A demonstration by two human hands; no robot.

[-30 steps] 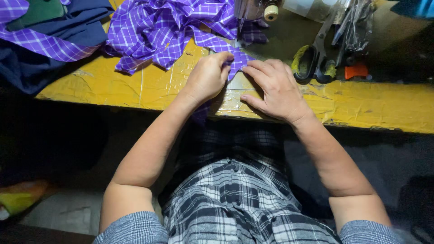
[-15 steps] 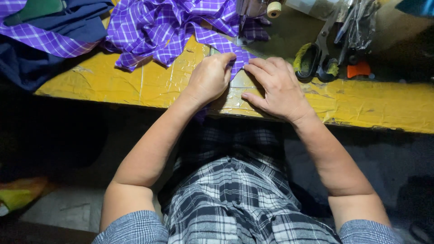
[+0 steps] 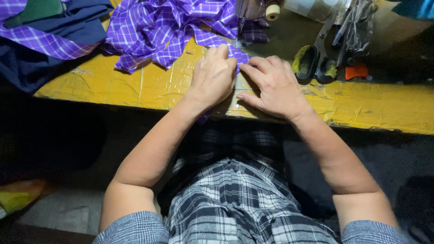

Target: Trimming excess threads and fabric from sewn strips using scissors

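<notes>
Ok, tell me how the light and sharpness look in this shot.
Head view: light falls on the yellow table and purple checked cloth; below the table edge it is near black. Left hand and right hand are sharp; glare streaks the tabletop.

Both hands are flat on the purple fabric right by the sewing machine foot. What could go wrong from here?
The left hand and right hand press the purple fabric just short of the presser foot; fingertips could likely drift under the needle. The loose pile behind may snag or bunch as it feeds. The scissors lie close to the right hand and could be knocked off the yellow table.
</notes>
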